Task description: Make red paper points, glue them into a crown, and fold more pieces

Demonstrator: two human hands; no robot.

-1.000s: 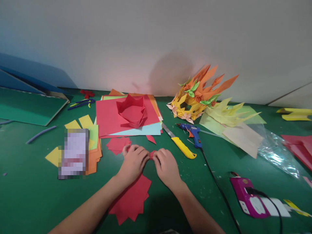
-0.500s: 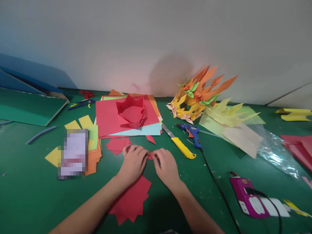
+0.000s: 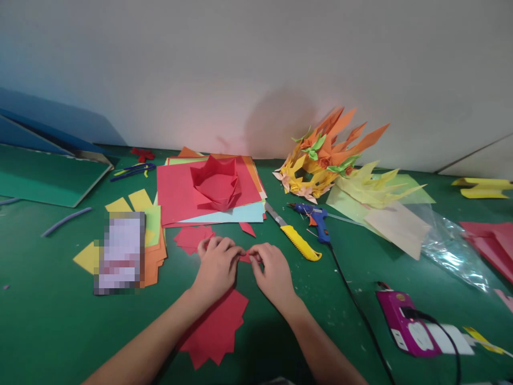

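My left hand and my right hand meet over the green table, fingers curled, pinching a small red paper piece between them. Under my left forearm lies a stack of red paper squares. More small red squares lie just beyond my left hand. A folded red paper bowl sits on a pile of coloured sheets further back.
A yellow utility knife and a blue glue gun lie right of the hands, its black cable running forward. An orange and yellow paper flower crown, pale yellow sheets, a purple power strip and yellow-orange squares surround them.
Both hands have kept working the small red piece, shifting slightly; the fingertips now pinch it closer together. Nothing else has moved.
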